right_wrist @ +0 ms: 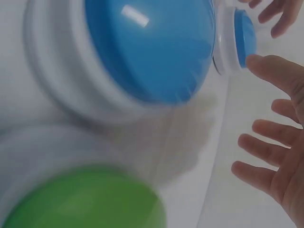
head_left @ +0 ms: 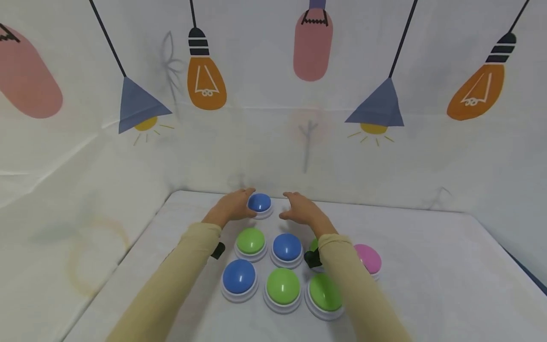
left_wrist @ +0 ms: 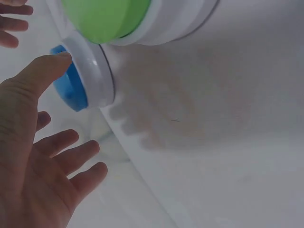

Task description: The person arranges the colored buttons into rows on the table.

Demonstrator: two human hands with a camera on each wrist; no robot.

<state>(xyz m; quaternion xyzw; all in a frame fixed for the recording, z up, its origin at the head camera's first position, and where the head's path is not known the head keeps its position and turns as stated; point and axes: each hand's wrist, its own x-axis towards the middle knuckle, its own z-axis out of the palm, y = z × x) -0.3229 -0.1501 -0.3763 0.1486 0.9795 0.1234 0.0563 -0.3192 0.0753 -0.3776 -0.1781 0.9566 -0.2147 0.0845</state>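
Note:
At the table's far edge sits a blue dome push button [head_left: 259,203] on a white base. Beside it, on its left, is my left hand [head_left: 232,207], thumb and fingers spread with nothing gripped. My right hand [head_left: 304,210] hovers apart from it on the right, palm turned inward and fingers spread. In the left wrist view the left thumb overlaps the blue button [left_wrist: 71,88], while the other fingers extend past it. The right wrist view has the right hand [right_wrist: 285,156] beyond a nearer blue button [right_wrist: 152,47], its thumb tip near the far one [right_wrist: 244,38].
Nearer me stand more dome buttons: a green one [head_left: 250,241], blue ones [head_left: 287,247] [head_left: 239,276], and front greens [head_left: 283,286] [head_left: 325,292]. My right sleeve [head_left: 363,289] partly covers a pink button [head_left: 368,259] and another green. A lamp-printed white cloth [head_left: 265,142] rises behind the table.

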